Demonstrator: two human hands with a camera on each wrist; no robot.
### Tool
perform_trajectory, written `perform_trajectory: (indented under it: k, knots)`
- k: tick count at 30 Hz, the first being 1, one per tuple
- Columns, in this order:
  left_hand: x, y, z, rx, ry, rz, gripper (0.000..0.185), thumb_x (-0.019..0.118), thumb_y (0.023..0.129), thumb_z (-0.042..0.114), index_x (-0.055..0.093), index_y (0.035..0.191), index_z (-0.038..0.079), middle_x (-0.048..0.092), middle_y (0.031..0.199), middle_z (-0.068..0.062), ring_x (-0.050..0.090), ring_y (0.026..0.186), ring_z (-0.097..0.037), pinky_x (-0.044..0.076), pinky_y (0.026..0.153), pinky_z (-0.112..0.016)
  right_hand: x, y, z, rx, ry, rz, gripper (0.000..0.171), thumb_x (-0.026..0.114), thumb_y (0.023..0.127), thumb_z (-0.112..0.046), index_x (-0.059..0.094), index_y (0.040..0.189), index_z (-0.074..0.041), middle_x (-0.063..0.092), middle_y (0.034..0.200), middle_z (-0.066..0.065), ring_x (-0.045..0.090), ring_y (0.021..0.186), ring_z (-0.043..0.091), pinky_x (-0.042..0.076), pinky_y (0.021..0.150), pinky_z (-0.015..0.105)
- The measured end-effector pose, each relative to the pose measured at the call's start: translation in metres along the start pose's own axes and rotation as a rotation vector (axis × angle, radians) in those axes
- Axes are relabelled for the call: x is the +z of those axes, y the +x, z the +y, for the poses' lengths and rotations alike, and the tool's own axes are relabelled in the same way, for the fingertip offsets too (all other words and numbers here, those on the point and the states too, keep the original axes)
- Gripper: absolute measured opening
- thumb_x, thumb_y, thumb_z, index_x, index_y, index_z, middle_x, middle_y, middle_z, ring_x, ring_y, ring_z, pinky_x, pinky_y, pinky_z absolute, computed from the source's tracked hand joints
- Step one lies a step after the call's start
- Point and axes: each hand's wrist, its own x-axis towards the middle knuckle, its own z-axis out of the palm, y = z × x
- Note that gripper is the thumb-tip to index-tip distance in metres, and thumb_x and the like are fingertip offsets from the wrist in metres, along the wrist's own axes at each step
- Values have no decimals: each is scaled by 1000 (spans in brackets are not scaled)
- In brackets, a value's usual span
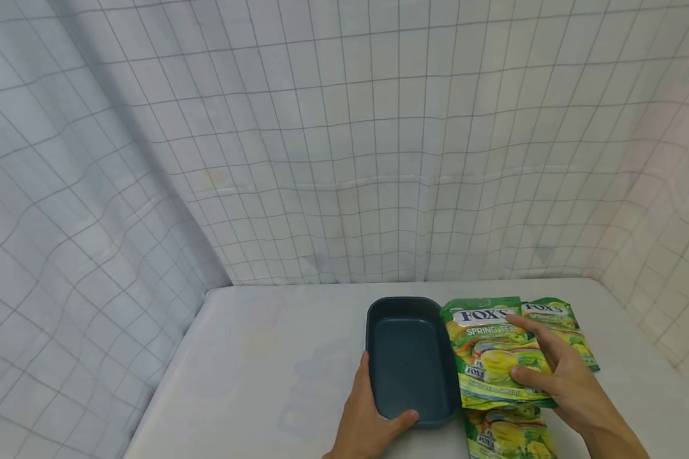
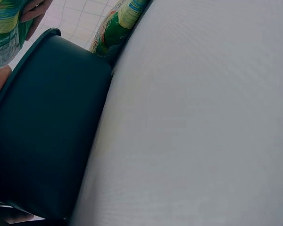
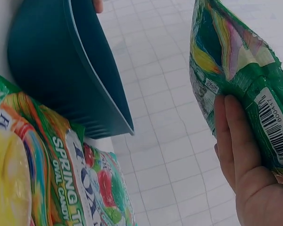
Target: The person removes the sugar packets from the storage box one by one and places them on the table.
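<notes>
Item 1, left: left hand [image 1: 373, 414], at the near end of a dark teal bin [image 1: 411, 360]. The thumb lies along the bin's left wall and a finger curls round its near right corner, so the grip is a clasp on the bin itself, holding it on the white table [image 1: 264, 357]. The bin is an oblong, round-cornered tub and nothing shows inside it.

Item 2, centre right: candy packet [image 1: 494, 350], green with yellow fruit artwork, held by the right hand [image 1: 563, 376]. The fingers are spread over its face and the thumb pinches its near edge; in the right wrist view the fingers are tucked behind the packet's barcode side. The packet sits just right of the bin, its left edge touching or overlapping the bin's rim; which one cannot be told.

Item 3, right and near: two further packets of the same kind, one [image 1: 559, 328] partly under the held packet at the far right, one [image 1: 508, 433] lying on the table near the person.

Step in hand, as judged: one packet gripped and brought to the bin's edge while the other hand steadies the bin. The next move would call for carrying the packet leftward over the rim and lowering it flat inside.

Legible writing: "FOX'S", "SPRING TEA", and in the right wrist view "OVAL CANDY". Barcode digits are too small to read reliably.
</notes>
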Motion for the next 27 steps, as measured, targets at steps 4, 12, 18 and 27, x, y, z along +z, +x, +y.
perform_trajectory:
  k: [4,12,18,27]
  knots:
    - [0,1,-1,17,-6,1,125,80,78,65,8,165,11,22,166,-18,37,143,-43,41,103,-66,-9,-4,1,-12,10,8,74,64,100,-1,29,162,-22,-10,170,2,-28,146,44,1,105,81]
    - [1,2,-3,33,-2,3,126,80,77,65,8,165,11,23,165,-18,37,143,-42,41,104,-65,-26,-9,10,-3,-13,46,75,63,101,-1,29,163,-26,-13,169,-6,-26,150,29,35,111,22]
    - [1,1,-1,19,-4,2,127,81,76,66,9,165,10,23,165,-18,38,143,-42,41,104,-66,-34,-15,14,-2,31,50,76,62,101,1,28,163,-26,-14,169,-6,-20,152,15,47,87,11]
    - [1,-1,0,14,-11,5,127,81,76,66,9,165,11,23,165,-18,38,143,-43,41,104,-66,-48,-26,19,53,109,53,75,57,104,1,24,164,-30,-12,169,-9,40,132,-3,59,83,33]
